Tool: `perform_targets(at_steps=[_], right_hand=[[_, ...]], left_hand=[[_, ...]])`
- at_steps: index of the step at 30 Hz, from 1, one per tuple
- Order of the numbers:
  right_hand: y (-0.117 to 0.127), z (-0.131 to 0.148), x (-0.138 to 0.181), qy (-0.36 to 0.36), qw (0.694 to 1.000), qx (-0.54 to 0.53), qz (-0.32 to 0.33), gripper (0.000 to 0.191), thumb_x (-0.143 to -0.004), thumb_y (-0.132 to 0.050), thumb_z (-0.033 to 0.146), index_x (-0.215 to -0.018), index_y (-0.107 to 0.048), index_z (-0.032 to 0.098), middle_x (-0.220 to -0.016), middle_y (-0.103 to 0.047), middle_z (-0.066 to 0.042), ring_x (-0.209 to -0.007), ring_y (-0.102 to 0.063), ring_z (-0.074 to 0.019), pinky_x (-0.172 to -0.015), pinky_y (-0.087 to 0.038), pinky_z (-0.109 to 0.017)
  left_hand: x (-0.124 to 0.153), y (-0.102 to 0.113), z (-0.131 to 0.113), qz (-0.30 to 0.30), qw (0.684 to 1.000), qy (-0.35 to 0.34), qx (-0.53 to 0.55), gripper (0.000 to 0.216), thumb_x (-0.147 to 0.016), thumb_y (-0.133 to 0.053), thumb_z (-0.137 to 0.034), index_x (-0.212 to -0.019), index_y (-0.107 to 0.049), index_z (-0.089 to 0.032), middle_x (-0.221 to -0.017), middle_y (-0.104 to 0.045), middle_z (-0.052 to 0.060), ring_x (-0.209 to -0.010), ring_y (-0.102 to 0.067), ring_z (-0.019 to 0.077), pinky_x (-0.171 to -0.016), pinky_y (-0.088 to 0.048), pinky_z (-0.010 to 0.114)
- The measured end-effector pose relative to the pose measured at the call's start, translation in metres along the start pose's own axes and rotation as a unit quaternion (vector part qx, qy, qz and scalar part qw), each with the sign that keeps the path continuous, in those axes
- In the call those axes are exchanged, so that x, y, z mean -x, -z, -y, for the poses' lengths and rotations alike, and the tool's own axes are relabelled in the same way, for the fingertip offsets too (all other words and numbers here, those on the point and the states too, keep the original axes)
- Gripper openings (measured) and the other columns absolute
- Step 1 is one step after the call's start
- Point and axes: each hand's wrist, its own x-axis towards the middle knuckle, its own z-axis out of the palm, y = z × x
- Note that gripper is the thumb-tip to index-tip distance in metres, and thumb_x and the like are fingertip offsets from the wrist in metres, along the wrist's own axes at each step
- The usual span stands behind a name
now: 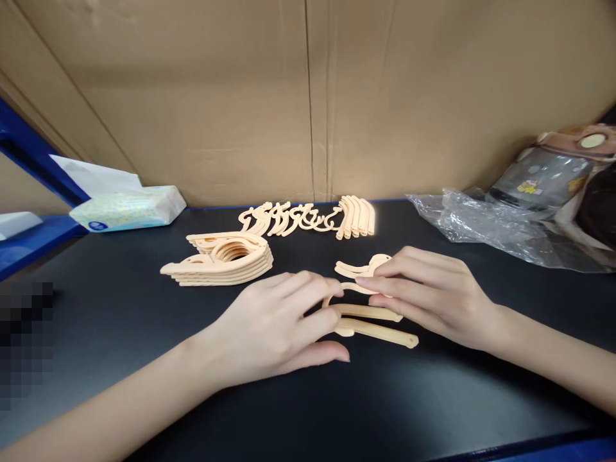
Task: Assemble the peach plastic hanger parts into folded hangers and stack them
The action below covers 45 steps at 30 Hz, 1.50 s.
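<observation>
A beige plastic hanger hook (353, 287) lies in front of me between my two hands. My right hand (433, 292) pinches its straight end between forefinger and thumb. Over the hook's curve is my left hand (289, 324), its curled fingertips touching the piece and its thumb held apart. Two straight beige hanger arms (380, 330) lie side by side just below the hook, their left ends partly under my left fingers. A further rounded hanger piece (378, 262) with two short prongs sits behind my right fingertips, partly hidden.
A stack of folded hangers (226, 266) lies left on the black table (308, 410). Behind are a row of loose hooks (283, 218) and several upright hanger arms (356, 217). A tissue pack (139, 205) is far left; a plastic bag (486, 224) and a bottle (543, 170) are right.
</observation>
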Motion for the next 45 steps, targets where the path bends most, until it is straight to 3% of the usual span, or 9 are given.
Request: perform_targets(at_steps=[3,8,13,18,28,34,38,42,45], right_hand=[[-0.001,-0.001,0.001,0.014,1.000,0.022,0.004,0.025,-0.095,-0.057,0.024,-0.119,-0.061,0.017,-0.091,-0.069,-0.006,-0.076,-0.058,-0.0159,-0.066,-0.050,-0.029],[0.000,-0.001,0.001,0.012,1.000,-0.013,0.015,0.026,-0.095,-0.056,0.023,-0.120,-0.060,0.018,-0.088,-0.067,-0.005,-0.075,-0.056,-0.0149,-0.065,-0.049,-0.028],[0.002,0.008,-0.001,0.020,0.999,-0.017,0.018,0.025,-0.097,-0.052,0.023,-0.119,-0.060,0.018,-0.083,-0.065,-0.004,-0.074,-0.058,-0.0145,-0.061,-0.047,-0.026],[0.001,0.010,-0.002,0.023,0.999,-0.029,0.034,0.022,-0.098,-0.051,0.025,-0.116,-0.062,0.018,-0.083,-0.065,-0.004,-0.073,-0.058,-0.0130,-0.061,-0.046,-0.024],[0.001,-0.001,0.001,-0.046,0.992,-0.049,0.107,0.037,-0.097,-0.048,0.041,-0.128,-0.059,0.023,-0.115,-0.062,-0.010,-0.098,-0.062,-0.0188,-0.077,-0.054,-0.030],[-0.001,-0.002,0.001,-0.052,0.984,-0.077,0.152,0.039,-0.096,-0.049,0.045,-0.129,-0.056,0.023,-0.116,-0.060,-0.009,-0.100,-0.059,-0.0191,-0.080,-0.052,-0.032],[0.001,0.000,0.001,-0.102,0.967,-0.177,0.153,0.036,-0.096,-0.052,0.039,-0.129,-0.053,0.024,-0.115,-0.059,-0.006,-0.099,-0.059,-0.0163,-0.084,-0.049,-0.029],[0.002,0.004,-0.001,-0.209,0.938,-0.265,0.078,0.035,-0.093,-0.059,0.036,-0.124,-0.050,0.024,-0.106,-0.062,-0.003,-0.088,-0.058,-0.0135,-0.072,-0.049,-0.024],[0.001,0.006,-0.005,-0.287,0.901,-0.312,0.086,0.020,-0.091,-0.060,0.037,-0.105,-0.060,0.022,-0.084,-0.061,0.001,-0.069,-0.053,-0.0106,-0.057,-0.042,-0.022]], left_hand=[[0.000,-0.001,-0.003,-0.016,0.997,0.074,-0.012,0.028,-0.093,-0.056,-0.042,-0.079,-0.060,-0.018,-0.090,-0.062,0.004,-0.070,-0.057,0.0156,-0.056,-0.041,0.027],[0.002,-0.005,-0.010,0.030,0.987,0.153,0.044,0.022,-0.096,-0.051,-0.034,-0.088,-0.065,-0.019,-0.078,-0.058,0.000,-0.058,-0.054,0.0120,-0.050,-0.037,0.024],[0.007,-0.009,-0.009,0.043,0.951,0.237,0.192,0.015,-0.096,-0.053,-0.028,-0.102,-0.066,-0.025,-0.088,-0.062,-0.002,-0.057,-0.055,0.0074,-0.052,-0.039,0.020],[0.006,-0.008,-0.006,0.025,0.928,0.271,0.255,0.012,-0.094,-0.056,-0.023,-0.098,-0.068,-0.025,-0.090,-0.063,-0.003,-0.059,-0.054,0.0067,-0.054,-0.039,0.019],[0.004,-0.010,0.004,0.014,0.929,0.263,0.259,0.011,-0.095,-0.055,-0.023,-0.097,-0.065,-0.021,-0.090,-0.059,-0.001,-0.061,-0.049,0.0064,-0.055,-0.037,0.018],[0.004,-0.010,0.004,0.000,0.934,0.254,0.251,0.009,-0.095,-0.055,-0.020,-0.097,-0.064,-0.020,-0.091,-0.059,-0.002,-0.063,-0.048,0.0055,-0.055,-0.037,0.017],[0.005,-0.009,0.003,-0.007,0.940,0.239,0.243,0.009,-0.095,-0.056,-0.020,-0.097,-0.064,-0.020,-0.092,-0.059,-0.002,-0.064,-0.050,0.0054,-0.057,-0.038,0.017],[0.005,-0.008,0.002,-0.016,0.951,0.215,0.221,0.009,-0.095,-0.055,-0.018,-0.100,-0.063,-0.020,-0.096,-0.061,-0.002,-0.073,-0.056,0.0070,-0.066,-0.042,0.018],[0.004,-0.008,0.000,-0.031,0.960,0.206,0.187,0.008,-0.095,-0.056,-0.018,-0.099,-0.063,-0.020,-0.095,-0.061,-0.002,-0.079,-0.058,0.0077,-0.070,-0.043,0.019]])
